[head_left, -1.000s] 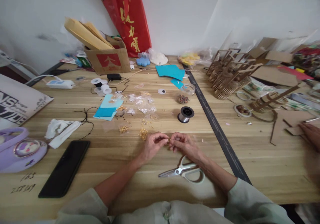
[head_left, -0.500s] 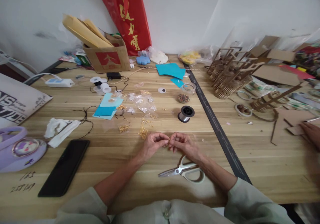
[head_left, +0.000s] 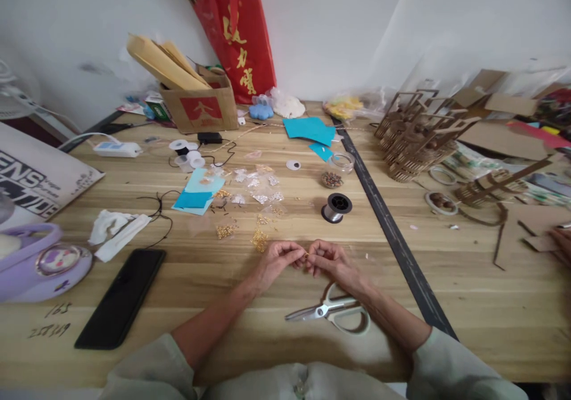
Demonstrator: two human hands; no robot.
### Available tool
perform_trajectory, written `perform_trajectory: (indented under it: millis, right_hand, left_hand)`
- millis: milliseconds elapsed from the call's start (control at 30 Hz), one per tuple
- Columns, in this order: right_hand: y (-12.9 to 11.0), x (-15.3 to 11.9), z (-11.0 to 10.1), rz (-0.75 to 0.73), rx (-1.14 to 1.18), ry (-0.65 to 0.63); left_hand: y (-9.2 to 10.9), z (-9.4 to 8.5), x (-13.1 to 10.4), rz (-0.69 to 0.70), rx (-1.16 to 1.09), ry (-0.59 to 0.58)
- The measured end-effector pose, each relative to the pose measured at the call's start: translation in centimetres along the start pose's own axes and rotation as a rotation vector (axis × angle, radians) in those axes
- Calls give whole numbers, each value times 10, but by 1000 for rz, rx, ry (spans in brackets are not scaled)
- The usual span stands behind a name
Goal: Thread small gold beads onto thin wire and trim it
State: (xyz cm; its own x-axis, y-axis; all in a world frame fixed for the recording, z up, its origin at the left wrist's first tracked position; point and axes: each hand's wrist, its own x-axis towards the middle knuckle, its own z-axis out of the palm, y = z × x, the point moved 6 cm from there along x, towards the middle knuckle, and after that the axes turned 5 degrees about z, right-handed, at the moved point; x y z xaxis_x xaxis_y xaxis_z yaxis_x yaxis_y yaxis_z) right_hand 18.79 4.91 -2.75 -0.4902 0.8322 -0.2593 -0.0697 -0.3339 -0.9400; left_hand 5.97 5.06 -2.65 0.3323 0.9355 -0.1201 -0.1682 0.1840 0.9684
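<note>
My left hand (head_left: pixel 280 262) and my right hand (head_left: pixel 331 261) meet fingertip to fingertip over the table, both closed in a pinch. Between the fingertips shows a tiny gold-coloured piece (head_left: pixel 306 255), too small to make out in detail. Just beyond my left hand lies a pile of small gold beads (head_left: pixel 259 240), with another gold pile (head_left: pixel 225 231) to its left. A spool of thin clear or silvery line (head_left: pixel 336 208) stands past my right hand. White-handled scissors (head_left: pixel 328 311) lie partly spread below my hands, beside my right forearm.
A black phone (head_left: pixel 121 299) and purple bag-like object (head_left: pixel 42 266) lie left. Small plastic packets (head_left: pixel 261 188), blue sheets (head_left: pixel 194 199) and a jar of beads (head_left: pixel 332 179) sit farther back. Wooden baskets (head_left: pixel 413 144) stand right of the black strip (head_left: pixel 392 245); another person's hand (head_left: pixel 562 242) is at the right edge.
The view has shifted slightly, so the table things appear a little farther right. My hands keep their pinch on the tiny gold piece. Less of the other person's hand shows.
</note>
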Motion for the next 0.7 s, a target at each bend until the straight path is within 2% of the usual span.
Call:
perform_trajectory:
  millis: [167, 367, 700]
  right_hand:
    - [6, 1, -1, 29, 34, -38]
    - [6, 0, -1, 41, 73, -50]
    - [-6, -5, 4, 8, -83, -6]
  left_hand:
    - [-2, 1, 1, 5, -19, -45]
    - [4, 3, -2, 21, -20, -70]
    - [2, 3, -3, 19, 64, -68]
